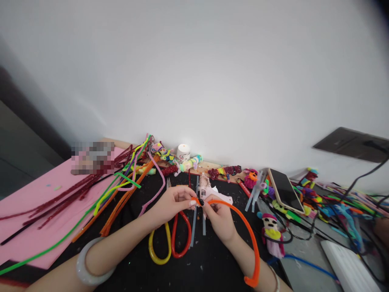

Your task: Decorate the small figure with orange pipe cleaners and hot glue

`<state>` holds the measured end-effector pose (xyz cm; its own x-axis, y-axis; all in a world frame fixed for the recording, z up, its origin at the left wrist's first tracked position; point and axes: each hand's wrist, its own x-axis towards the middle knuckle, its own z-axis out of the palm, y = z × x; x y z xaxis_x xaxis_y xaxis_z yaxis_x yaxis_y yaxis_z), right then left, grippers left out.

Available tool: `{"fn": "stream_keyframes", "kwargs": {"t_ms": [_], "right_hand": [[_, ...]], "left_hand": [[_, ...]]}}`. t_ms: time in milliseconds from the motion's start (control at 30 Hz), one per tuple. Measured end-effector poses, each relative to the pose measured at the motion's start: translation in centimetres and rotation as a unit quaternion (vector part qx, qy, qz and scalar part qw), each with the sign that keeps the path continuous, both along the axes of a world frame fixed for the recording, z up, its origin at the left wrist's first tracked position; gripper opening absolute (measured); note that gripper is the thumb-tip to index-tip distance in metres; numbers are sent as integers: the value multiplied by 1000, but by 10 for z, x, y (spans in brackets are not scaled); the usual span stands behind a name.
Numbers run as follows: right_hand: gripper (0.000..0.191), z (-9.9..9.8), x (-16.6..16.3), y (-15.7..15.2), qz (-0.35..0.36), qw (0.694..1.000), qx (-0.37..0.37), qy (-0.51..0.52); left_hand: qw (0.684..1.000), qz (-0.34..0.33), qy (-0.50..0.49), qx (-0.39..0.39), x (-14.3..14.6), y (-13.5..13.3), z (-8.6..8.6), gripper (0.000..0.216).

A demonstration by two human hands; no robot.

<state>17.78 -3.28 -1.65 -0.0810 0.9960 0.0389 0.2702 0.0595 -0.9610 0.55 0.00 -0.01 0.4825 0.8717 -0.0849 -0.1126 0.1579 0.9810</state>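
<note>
Right at the lower centre of the frame, both hands meet: the left hand (pixel 170 202) pinches the orange pipe cleaner (pixel 253 239) near one end, and the right hand (pixel 221 221) grips it just beside, fingers closed on it too. Held this close together, they seem to be steadying one short stretch, with a small dark piece (pixel 201 202) sitting between the fingertips; whether it is attached, I can't tell. The long remainder arches over the right wrist toward the bottom of the frame, probably left loose to stay out of the way.

Below the fingers lie the scissors (pixel 173 239), handles toward the wearer, handy for a quick grab. The glue gun (pixel 216 195) rests just beyond the hands on the black counter (pixel 212 269), glue sticks (pixel 193 229) close by, likely for easy reach. Over at centre left, orange stems (pixel 129 196) lie bunched, presumably to keep like colours together. A small doll (pixel 270 233) sits right of centre, beyond the working space.
</note>
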Motion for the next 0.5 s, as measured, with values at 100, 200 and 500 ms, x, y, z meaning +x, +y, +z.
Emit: {"fn": "stream_keyframes", "kwargs": {"t_ms": [100,200,500], "right_hand": [[24,1,0,0,4,1000,3,6],[26,2,-1,0,1,1000,4,0],[27,2,0,3,8,1000,23,12]], "left_hand": [[1000,1,-3,-6,0,0,1,16],[1000,2,0,-11,0,-1,2,16],[1000,-1,-1,-22,1,0,1,19]]}}
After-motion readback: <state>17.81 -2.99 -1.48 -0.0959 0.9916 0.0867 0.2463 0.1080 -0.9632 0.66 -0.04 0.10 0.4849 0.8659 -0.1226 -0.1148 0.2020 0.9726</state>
